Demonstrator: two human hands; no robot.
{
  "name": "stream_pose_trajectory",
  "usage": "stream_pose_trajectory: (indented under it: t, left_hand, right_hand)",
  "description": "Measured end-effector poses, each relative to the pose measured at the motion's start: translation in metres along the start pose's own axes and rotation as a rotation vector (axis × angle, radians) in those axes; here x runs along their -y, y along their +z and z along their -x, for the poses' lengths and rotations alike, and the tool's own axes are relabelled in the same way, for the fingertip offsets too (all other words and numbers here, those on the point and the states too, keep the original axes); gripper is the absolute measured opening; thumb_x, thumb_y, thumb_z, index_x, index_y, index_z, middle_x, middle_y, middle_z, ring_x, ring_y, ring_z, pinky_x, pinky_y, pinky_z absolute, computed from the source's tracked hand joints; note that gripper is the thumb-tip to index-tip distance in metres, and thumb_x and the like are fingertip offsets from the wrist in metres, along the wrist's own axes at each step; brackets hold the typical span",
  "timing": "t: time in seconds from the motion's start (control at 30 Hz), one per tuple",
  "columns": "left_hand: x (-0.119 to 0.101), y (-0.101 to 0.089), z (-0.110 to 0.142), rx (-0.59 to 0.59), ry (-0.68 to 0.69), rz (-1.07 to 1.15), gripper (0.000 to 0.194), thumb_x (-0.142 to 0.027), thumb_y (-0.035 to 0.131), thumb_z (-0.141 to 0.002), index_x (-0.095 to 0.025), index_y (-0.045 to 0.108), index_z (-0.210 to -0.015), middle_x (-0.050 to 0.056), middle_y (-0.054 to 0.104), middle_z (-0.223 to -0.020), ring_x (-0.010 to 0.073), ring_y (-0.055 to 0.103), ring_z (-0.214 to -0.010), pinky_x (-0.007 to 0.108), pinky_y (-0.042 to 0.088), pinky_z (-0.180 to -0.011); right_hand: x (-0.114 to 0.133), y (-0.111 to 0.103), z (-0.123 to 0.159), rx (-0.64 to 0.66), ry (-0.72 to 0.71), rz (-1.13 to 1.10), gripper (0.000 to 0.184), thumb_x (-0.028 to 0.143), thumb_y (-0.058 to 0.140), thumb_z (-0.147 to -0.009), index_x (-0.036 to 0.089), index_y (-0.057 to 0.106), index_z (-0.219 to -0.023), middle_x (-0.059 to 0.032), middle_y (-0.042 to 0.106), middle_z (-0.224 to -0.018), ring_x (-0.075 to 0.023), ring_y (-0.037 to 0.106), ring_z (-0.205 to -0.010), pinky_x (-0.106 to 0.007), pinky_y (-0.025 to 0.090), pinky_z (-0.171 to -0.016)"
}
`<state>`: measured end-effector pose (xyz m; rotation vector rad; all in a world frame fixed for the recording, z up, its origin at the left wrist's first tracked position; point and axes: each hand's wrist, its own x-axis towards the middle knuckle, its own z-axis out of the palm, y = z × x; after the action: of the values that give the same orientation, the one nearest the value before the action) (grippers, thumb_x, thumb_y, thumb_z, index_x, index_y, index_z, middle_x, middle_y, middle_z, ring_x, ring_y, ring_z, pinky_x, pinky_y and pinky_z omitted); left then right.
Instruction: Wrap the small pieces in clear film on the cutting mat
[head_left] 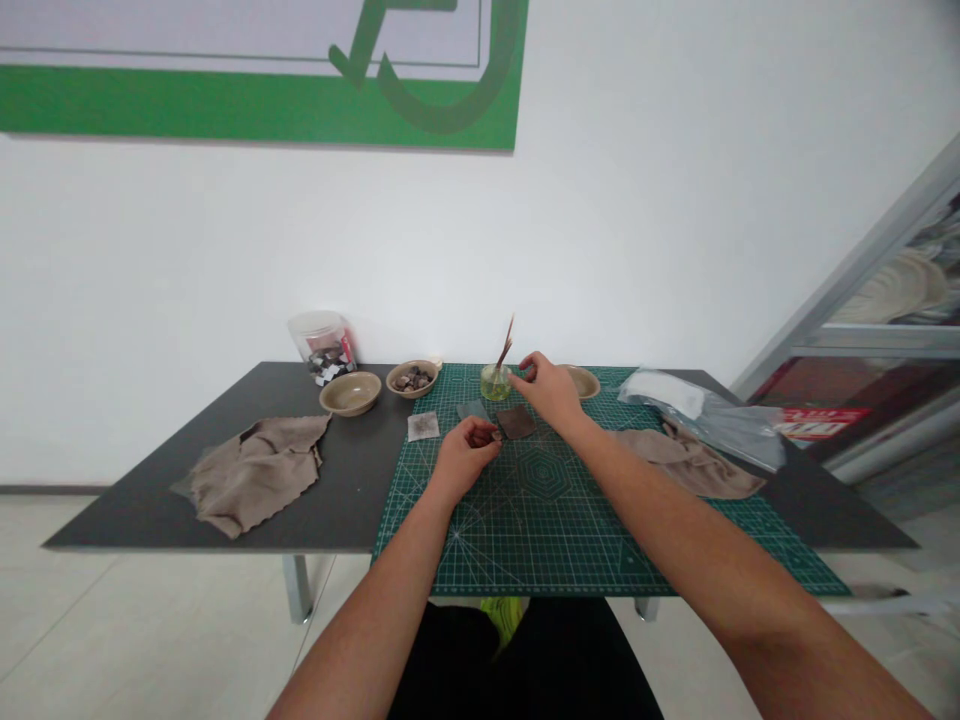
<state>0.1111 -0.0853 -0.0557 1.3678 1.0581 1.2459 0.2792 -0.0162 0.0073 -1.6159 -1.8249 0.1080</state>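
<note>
My left hand (pixel 469 448) is low over the green cutting mat (pixel 465 545), thumb and fingers pinched together. Whatever sits in that pinch is too small to make out. My right hand (pixel 551 392) reaches beside a small glass jar (pixel 495 384) of yellowish liquid, its thumb and forefinger apart and nothing visible between them. Thin brown sticks, perhaps brushes, lean in the jar. Around my hands lie a dark brown square (pixel 517 421), a grey-blue square (pixel 472 409) partly hidden, and a pale grey square (pixel 423 426).
Left of the mat are a bowl of small dark pieces (pixel 413 379), a tan bowl (pixel 350 394), a plastic tub (pixel 324 345) and a brown cloth (pixel 259 470). Rightward are another bowl (pixel 583 382), a second cloth (pixel 682 460) and a clear plastic bag (pixel 720 425). A wall stands behind.
</note>
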Motion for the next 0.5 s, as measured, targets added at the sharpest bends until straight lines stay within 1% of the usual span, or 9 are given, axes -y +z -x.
stream_pose_trajectory:
  t: [0.07,0.13,0.2,0.3,0.37,0.4,0.5]
  left_hand:
    - [0.001,0.000,0.000,0.006,0.009,0.001,0.021,-0.017,0.067,-0.063,-0.016,0.060,-0.083,-0.002,0.061,-0.070,0.0095,0.054,-0.061,0.021,0.040,-0.059]
    - [0.002,0.000,-0.001,0.017,0.005,-0.001,0.022,-0.018,0.068,-0.063,-0.016,0.060,-0.083,-0.002,0.062,-0.071,0.0105,0.056,-0.063,0.022,0.041,-0.061]
    - [0.003,0.000,-0.001,0.039,0.006,-0.017,0.022,-0.019,0.069,-0.062,-0.016,0.060,-0.083,-0.001,0.064,-0.072,0.0116,0.058,-0.065,0.023,0.043,-0.062]
    - [0.005,0.002,-0.001,0.050,0.032,-0.078,0.023,-0.020,0.070,-0.061,-0.016,0.060,-0.081,0.000,0.064,-0.070,0.0123,0.058,-0.063,0.024,0.044,-0.061]
    - [0.005,0.004,0.000,0.070,0.033,-0.113,0.023,-0.019,0.070,-0.060,-0.016,0.060,-0.081,0.000,0.064,-0.070,0.0127,0.058,-0.064,0.024,0.044,-0.062]
    - [0.005,0.005,0.000,0.080,0.038,-0.126,0.024,-0.018,0.070,-0.059,-0.016,0.059,-0.081,-0.001,0.063,-0.070,0.0128,0.058,-0.064,0.024,0.044,-0.062]
    - [0.004,0.007,0.002,0.096,0.050,-0.152,0.024,-0.015,0.067,-0.058,-0.016,0.058,-0.080,-0.002,0.062,-0.067,0.0125,0.057,-0.062,0.023,0.043,-0.061]
  right_hand:
    - [-0.011,-0.010,0.023,0.011,-0.022,-0.068,0.022,0.039,0.060,-0.080,0.021,0.060,-0.093,-0.0005,0.066,-0.072,-0.0164,0.061,-0.067,-0.026,0.041,-0.063]
    - [-0.020,-0.013,0.049,0.087,-0.008,-0.152,0.019,0.039,0.060,-0.079,0.021,0.061,-0.087,0.0001,0.065,-0.071,-0.0158,0.060,-0.065,-0.026,0.042,-0.062]
    - [-0.024,-0.010,0.074,0.168,0.021,-0.231,0.023,0.040,0.062,-0.077,0.021,0.061,-0.090,-0.0004,0.066,-0.074,-0.0161,0.061,-0.065,-0.027,0.043,-0.062]
    - [-0.021,0.001,0.103,0.223,0.097,-0.360,0.034,0.041,0.067,-0.074,0.021,0.060,-0.101,-0.0034,0.069,-0.087,-0.0156,0.062,-0.065,-0.028,0.046,-0.064]
    - [-0.015,0.008,0.112,0.262,0.140,-0.444,0.041,0.043,0.067,-0.074,0.020,0.060,-0.107,-0.0048,0.070,-0.092,-0.0160,0.064,-0.070,-0.028,0.048,-0.067]
    - [-0.012,0.010,0.114,0.266,0.137,-0.467,0.041,0.043,0.067,-0.074,0.020,0.060,-0.108,-0.0048,0.071,-0.092,-0.0164,0.065,-0.073,-0.029,0.049,-0.070]
    - [-0.002,0.014,0.113,0.269,0.129,-0.507,0.030,0.039,0.066,-0.076,0.019,0.065,-0.099,-0.0040,0.071,-0.088,-0.0168,0.066,-0.078,-0.028,0.050,-0.074]
